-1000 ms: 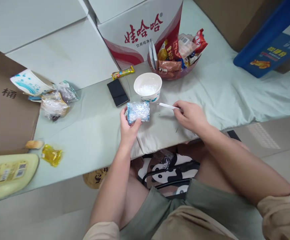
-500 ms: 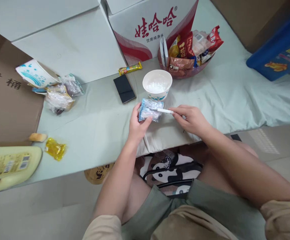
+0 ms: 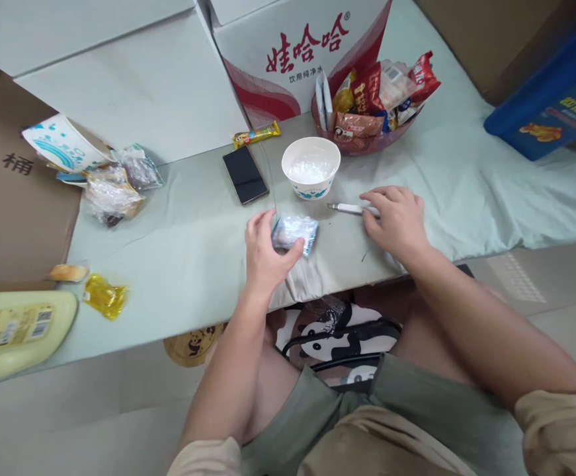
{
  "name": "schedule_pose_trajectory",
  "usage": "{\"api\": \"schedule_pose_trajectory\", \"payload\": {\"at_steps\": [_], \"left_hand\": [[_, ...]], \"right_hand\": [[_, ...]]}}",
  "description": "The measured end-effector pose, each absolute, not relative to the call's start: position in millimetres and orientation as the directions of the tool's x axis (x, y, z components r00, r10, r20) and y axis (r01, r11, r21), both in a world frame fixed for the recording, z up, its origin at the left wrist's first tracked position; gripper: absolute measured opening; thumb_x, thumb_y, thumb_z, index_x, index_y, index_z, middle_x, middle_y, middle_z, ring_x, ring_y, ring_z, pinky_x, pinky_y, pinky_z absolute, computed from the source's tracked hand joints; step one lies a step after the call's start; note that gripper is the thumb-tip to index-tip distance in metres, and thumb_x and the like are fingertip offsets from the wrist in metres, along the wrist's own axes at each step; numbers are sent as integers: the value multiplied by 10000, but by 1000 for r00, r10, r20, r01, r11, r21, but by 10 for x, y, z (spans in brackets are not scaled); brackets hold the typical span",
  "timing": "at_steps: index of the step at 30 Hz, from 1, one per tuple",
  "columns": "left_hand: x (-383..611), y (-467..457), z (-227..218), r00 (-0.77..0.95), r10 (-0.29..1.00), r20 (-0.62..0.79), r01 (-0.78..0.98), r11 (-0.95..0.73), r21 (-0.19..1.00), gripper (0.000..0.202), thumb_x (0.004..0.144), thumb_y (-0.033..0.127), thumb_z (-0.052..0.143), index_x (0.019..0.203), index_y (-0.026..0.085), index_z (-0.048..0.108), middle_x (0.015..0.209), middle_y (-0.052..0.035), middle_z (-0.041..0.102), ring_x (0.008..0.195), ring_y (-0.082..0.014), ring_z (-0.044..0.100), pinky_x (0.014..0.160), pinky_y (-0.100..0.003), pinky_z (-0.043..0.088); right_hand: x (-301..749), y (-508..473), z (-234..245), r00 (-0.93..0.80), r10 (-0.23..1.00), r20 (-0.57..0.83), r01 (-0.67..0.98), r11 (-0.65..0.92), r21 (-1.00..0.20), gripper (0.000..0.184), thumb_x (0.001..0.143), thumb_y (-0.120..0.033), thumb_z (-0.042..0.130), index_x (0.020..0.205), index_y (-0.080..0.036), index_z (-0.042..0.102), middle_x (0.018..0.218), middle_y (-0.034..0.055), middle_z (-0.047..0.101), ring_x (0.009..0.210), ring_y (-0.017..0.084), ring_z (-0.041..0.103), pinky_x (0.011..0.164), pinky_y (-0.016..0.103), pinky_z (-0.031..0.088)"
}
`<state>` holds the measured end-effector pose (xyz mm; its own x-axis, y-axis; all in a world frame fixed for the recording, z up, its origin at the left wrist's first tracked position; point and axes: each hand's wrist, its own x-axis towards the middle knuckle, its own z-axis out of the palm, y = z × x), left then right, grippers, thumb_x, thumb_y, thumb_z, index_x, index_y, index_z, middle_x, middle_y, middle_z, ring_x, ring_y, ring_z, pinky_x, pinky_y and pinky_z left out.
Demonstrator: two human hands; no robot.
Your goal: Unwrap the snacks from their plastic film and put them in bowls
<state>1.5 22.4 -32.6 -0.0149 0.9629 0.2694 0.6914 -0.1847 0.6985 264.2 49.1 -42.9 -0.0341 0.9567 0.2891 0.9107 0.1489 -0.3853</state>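
My left hand (image 3: 266, 254) grips a small clear-and-blue plastic packet (image 3: 295, 231), thumb along its near side and fingers at its left edge. To the right, a white-handled craft knife (image 3: 350, 208) lies on the cloth, blade pointing left. My right hand (image 3: 395, 221) rests over the knife's handle end with thumb and fingers apart; the handle's far end is hidden under it. Just beyond the packet stands a white paper bowl (image 3: 312, 188) with blue print, holding clear, shiny contents I cannot make out.
A phone (image 3: 246, 175) and a yellow snack stick (image 3: 256, 134) lie left of the bowl. Behind it stand a basket (image 3: 367, 145) of wrapped snacks and a white carton (image 3: 262, 73). At left are a tipped paper bowl (image 3: 67, 145), wrappers (image 3: 112, 192) and a yellow packet (image 3: 105, 295).
The knife has gone from the packet down onto the cloth, and my right hand has loosened and moved right. My left hand has lowered the packet slightly toward me and turned it.
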Motion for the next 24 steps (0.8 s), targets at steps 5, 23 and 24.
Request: {"api": "schedule_pose_trajectory", "payload": {"at_steps": [5, 23, 24], "left_hand": [[3, 278, -346, 51, 971, 234, 693, -203, 692, 279, 765, 290, 787, 1030, 226, 725, 1178, -91, 646, 1136, -269, 629, 1037, -435, 515], [122, 353, -151, -174, 913, -370, -360, 291, 886, 248, 694, 159, 641, 882, 232, 496, 736, 42, 663, 615, -103, 638, 586, -201, 506], [114, 361, -162, -179, 914, -365, -351, 287, 891, 243, 690, 163, 652, 860, 228, 491, 728, 45, 647, 603, -97, 622, 573, -198, 500]], "right_hand": [[2489, 444, -456, -236, 908, 347, 762, 394, -513, 293, 950, -279, 518, 1166, -215, 704, 1135, 142, 694, 1097, 323, 637, 973, 509, 488], [2306, 297, -412, -448, 835, 319, 476, 525, -706, 147, 891, -296, 656, 1012, -227, 702, 1144, 111, 637, 1055, 276, 631, 953, 469, 532], [2309, 298, -409, -449, 834, 322, 464, 526, -713, 80, 895, -284, 645, 927, -221, 684, 1148, 107, 645, 1046, 268, 634, 948, 458, 528]]}}
